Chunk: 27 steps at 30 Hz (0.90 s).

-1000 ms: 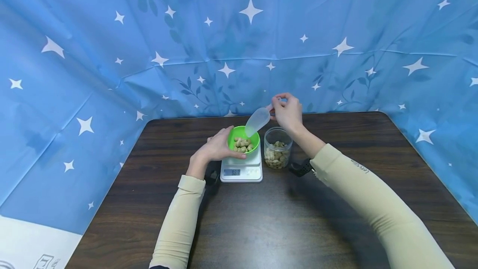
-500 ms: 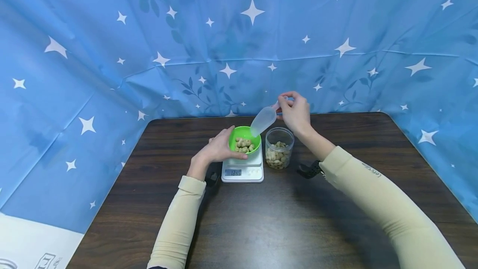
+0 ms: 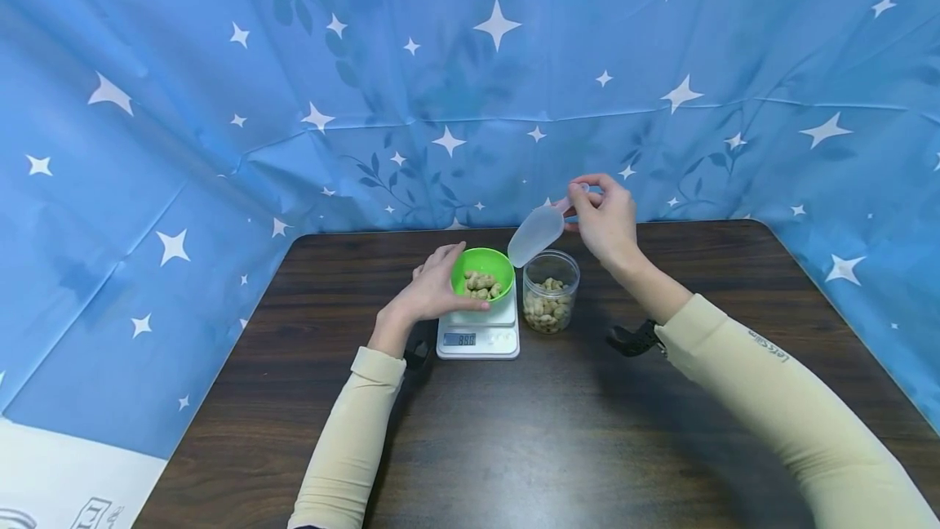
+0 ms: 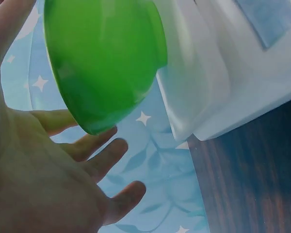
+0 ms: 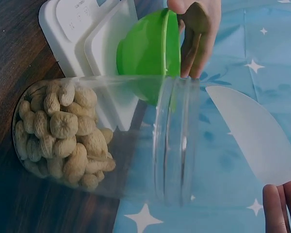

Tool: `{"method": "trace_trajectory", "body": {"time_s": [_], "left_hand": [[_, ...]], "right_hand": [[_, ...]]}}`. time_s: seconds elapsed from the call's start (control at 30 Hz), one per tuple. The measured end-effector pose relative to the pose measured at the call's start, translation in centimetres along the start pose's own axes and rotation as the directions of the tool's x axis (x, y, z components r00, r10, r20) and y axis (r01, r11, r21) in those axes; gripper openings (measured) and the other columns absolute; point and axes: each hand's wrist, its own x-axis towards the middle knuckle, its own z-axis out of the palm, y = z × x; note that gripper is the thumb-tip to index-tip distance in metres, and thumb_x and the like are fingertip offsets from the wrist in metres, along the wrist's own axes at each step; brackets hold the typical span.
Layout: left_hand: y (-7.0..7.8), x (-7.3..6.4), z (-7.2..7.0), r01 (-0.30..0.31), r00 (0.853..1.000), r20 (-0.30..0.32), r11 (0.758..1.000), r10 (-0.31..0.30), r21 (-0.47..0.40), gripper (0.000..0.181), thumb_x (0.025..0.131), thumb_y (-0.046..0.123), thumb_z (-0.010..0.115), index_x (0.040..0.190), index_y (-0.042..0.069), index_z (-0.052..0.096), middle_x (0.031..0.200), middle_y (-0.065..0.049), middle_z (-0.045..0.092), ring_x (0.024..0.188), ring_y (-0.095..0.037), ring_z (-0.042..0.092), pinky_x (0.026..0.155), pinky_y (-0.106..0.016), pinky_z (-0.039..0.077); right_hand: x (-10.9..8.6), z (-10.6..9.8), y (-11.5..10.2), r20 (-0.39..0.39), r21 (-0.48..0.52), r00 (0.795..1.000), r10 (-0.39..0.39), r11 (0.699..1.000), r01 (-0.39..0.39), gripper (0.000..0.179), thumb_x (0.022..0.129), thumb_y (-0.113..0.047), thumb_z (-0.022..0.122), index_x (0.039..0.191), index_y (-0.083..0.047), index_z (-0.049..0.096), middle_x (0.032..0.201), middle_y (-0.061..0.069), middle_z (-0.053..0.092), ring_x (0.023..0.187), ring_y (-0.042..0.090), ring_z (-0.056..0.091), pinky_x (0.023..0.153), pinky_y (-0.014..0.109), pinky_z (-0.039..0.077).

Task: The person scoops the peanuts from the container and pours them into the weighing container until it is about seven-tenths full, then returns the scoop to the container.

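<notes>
My right hand [image 3: 611,223], nearer the jar [image 5: 170,145], pinches the scoop [image 3: 536,236] above it, long axis slanting down-left; my left hand [image 3: 429,291], fingers spread, brackets the bowl [image 5: 143,43]

We see a bowl [image 4: 102,58] of smooth, glossy green plastic, and a scoop [image 5: 257,136] in milky, translucent plastic with a softer sheen. The jar [image 5: 177,145] looks like clear, shiny plastic or glass; we can't tell which. Its peanuts [image 5: 63,124] have rough, matt shells. We find the scale [image 3: 499,343] smooth white plastic, the worktop [image 3: 470,447] dark wood-grained with a satin gleam, and the sleeves [image 3: 348,431] matt cloth.
</notes>
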Motion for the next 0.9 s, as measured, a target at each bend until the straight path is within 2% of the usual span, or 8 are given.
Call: {"method": "trace_trajectory", "body": {"time_s": [0.27, 0.5, 0.77, 0.9], "left_hand": [[0.8, 0.5, 0.1, -0.074, 0.995, -0.066, 0.997, 0.075, 0.015, 0.111, 0.079, 0.060, 0.083, 0.163, 0.014, 0.028, 0.164, -0.009, 0.029, 0.150, -0.028, 0.025, 0.118, -0.060, 0.008], [1.9, 1.0, 0.7, -0.123, 0.984, -0.122, 0.991, 0.128, 0.049, 0.098, 0.083, 0.055, 0.082, 0.159, 0.013, 0.037, 0.159, -0.009, 0.039, 0.146, -0.026, 0.033, 0.117, -0.058, 0.012], [3.2, 1.3, 1.5, -0.159, 0.981, -0.105, 0.986, 0.164, 0.057, 0.092, 0.086, 0.059, 0.077, 0.158, 0.014, 0.041, 0.157, -0.007, 0.042, 0.144, -0.024, 0.036, 0.115, -0.059, 0.015], [3.7, 1.5, 1.8, -0.191, 0.977, -0.085, 0.980, 0.195, 0.057, 0.088, 0.088, 0.059, 0.075, 0.157, 0.015, 0.042, 0.157, -0.006, 0.044, 0.144, -0.024, 0.037, 0.114, -0.061, 0.017]], "right_hand": [[0.1, -1.2, -0.5, -0.009, 0.026, 1.000, -0.021, 0.999, 0.021, 0.032, 0.108, -0.024, 0.056, 0.123, 0.003, 0.060, 0.096, 0.015, 0.077, 0.080, 0.009, 0.072, 0.068, 0.027, 0.059], [0.1, -2.0, -0.1, -0.014, -0.063, 0.996, -0.086, 0.994, 0.085, 0.031, 0.108, -0.023, 0.056, 0.123, 0.004, 0.061, 0.095, 0.017, 0.077, 0.078, 0.007, 0.071, 0.066, 0.024, 0.058], [-0.1, -2.5, 0.5, 0.013, -0.143, 0.992, -0.129, 0.981, 0.129, 0.029, 0.108, -0.022, 0.056, 0.120, 0.003, 0.063, 0.090, 0.018, 0.076, 0.073, 0.006, 0.071, 0.065, 0.021, 0.057], [-0.2, -2.4, 1.0, 0.063, -0.191, 0.986, -0.156, 0.968, 0.166, 0.026, 0.108, -0.021, 0.056, 0.118, 0.002, 0.064, 0.090, 0.017, 0.076, 0.074, 0.013, 0.074, 0.064, 0.021, 0.057]]}}
